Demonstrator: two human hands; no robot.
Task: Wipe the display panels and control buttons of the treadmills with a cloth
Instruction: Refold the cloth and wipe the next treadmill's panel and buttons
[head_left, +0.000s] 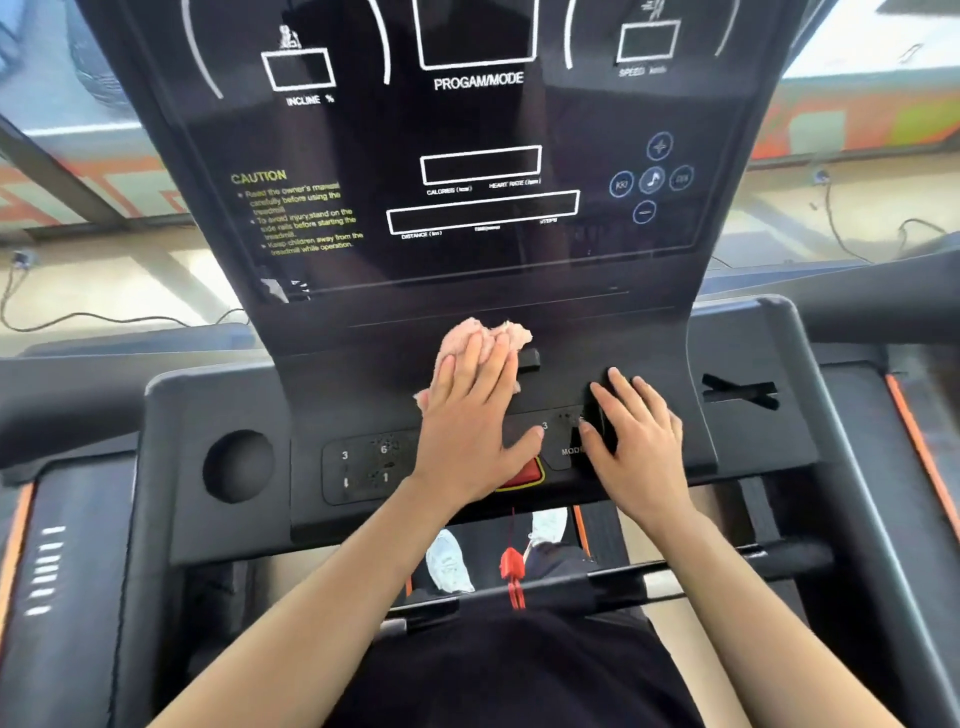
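Nearest, a red safety clip (513, 571) is seen hanging below the console. Just past the control buttons (363, 465), the left hand (475, 415) is laid flat, fingers straight and together, pressed on the pink cloth (498, 332), which is bunched beneath and beyond the fingertips. The right hand (636, 441) is rested alongside, fingers slightly spread, holding nothing. Farther off, the dark display panel (467, 218) is seen.

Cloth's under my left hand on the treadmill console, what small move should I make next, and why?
Probably slide the left hand and the cloth down and left onto the number buttons. They show pale specks near the 6 and 1, while the cloth sits higher, at the foot of the display panel.
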